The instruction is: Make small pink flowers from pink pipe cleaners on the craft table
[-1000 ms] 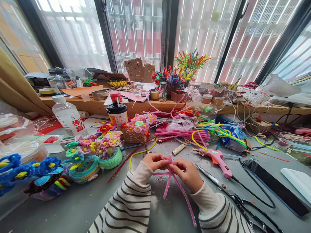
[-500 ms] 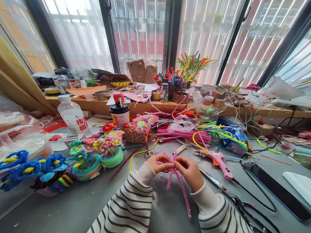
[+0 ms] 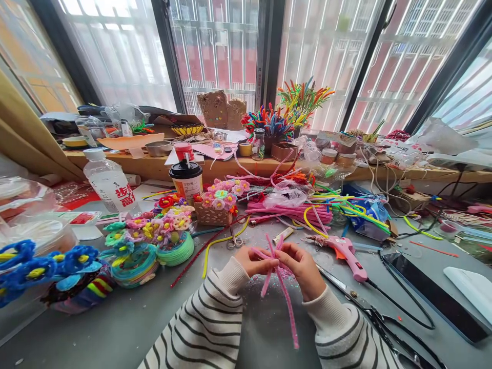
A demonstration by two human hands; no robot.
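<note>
Several pink pipe cleaners (image 3: 289, 307) cross at one point between my two hands, with one long end hanging down toward me and shorter ends sticking out around the crossing. My left hand (image 3: 251, 260) is closed, its thumb and fingers pinching them from the left. From the right, my right hand (image 3: 303, 269) pinches them close to the crossing, thumb near the left thumb. The fingertips hide part of the crossing. Pink glittery bits lie on the grey table (image 3: 265, 333) below. A bundle of pink pipe cleaners (image 3: 288, 214) lies beyond my hands.
A pink glue gun (image 3: 348, 253) and large scissors (image 3: 357, 297) lie to the right, near a black phone (image 3: 434, 297). Small scissors (image 3: 234, 241) lie ahead. On the left stand flower pots (image 3: 175, 248), a water bottle (image 3: 111, 182) and a lidded cup (image 3: 186, 179).
The pink pipe cleaners have turned slightly between my fingers, and the long end hangs a little further left. Both hands keep their pinch. The whole view has shifted slightly.
</note>
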